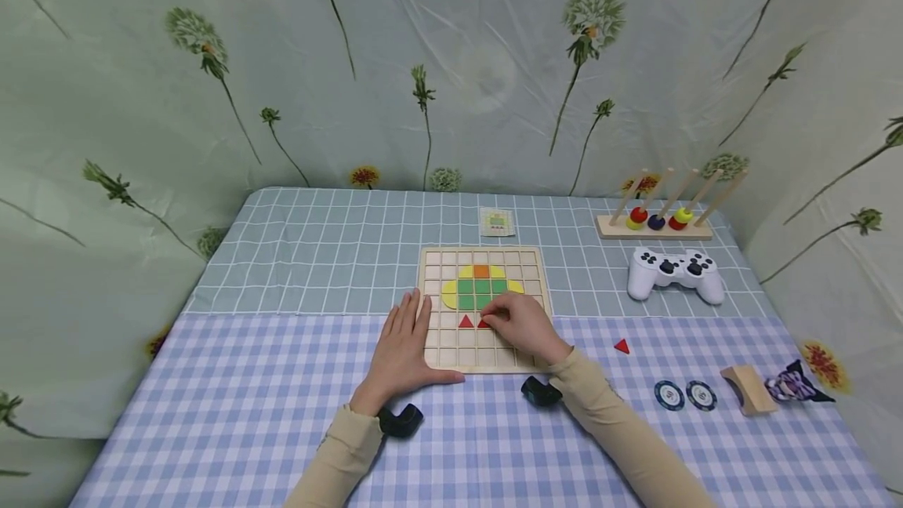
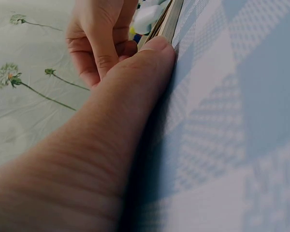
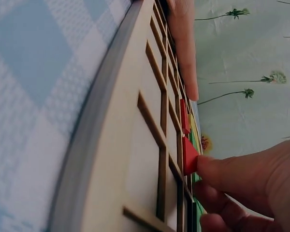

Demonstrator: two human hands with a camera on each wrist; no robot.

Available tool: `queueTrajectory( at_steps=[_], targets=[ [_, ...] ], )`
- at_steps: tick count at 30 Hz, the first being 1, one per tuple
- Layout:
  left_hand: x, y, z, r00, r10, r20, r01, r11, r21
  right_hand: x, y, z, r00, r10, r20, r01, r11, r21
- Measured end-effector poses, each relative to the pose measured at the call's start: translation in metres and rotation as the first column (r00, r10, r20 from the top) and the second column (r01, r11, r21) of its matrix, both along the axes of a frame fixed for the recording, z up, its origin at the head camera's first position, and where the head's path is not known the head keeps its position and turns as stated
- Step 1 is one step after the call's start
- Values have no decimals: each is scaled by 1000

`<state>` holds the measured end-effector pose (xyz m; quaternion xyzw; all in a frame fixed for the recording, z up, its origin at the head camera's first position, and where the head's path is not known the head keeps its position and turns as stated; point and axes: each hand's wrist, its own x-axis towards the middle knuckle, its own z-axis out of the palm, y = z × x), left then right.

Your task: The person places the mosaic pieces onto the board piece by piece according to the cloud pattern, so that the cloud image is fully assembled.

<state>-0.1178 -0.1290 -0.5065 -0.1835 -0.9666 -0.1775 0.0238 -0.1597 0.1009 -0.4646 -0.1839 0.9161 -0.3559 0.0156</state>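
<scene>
A wooden grid board [image 1: 451, 359] lies on the checked cloth. My left hand [image 1: 402, 347] rests along its left side, fingers straight, the thumb stretched by the near edge. Over the board, my right hand [image 1: 525, 328] pinches a red triangle tile [image 3: 189, 157] between thumb and fingers; the fingertips partly cover it. Directly left of it sits another red triangle [image 1: 466, 321] in its cell. Farther up the grid are several green squares [image 1: 482, 286], an orange square [image 1: 481, 271] and rounded yellow pieces [image 1: 449, 295]. The right hand hides some of the board's right side.
A pattern card [image 1: 497, 222] lies behind the board. To the right are a loose red triangle [image 1: 621, 346], a white game controller [image 1: 675, 274], a peg stand with beads [image 1: 656, 230], two poker chips [image 1: 669, 395], a wooden arch block [image 1: 749, 390] and a cartoon figure piece [image 1: 796, 385].
</scene>
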Motion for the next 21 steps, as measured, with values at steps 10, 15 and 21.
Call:
queueTrajectory(
  at_steps=[10, 15, 21],
  targets=[
    [0, -1, -1, 1000, 0, -9, 0, 1000, 2, -1, -4, -2, 997, -68, -24, 69, 996, 52],
    [0, -1, -1, 999, -2, -32, 2, 1000, 7, 1, 1, -3, 998, -60, -19, 60, 998, 5],
    [1, 0, -1, 999, 0, -38, 0, 1000, 9, 11, 18, -1, 997, -45, -57, 43, 999, -25]
  ],
)
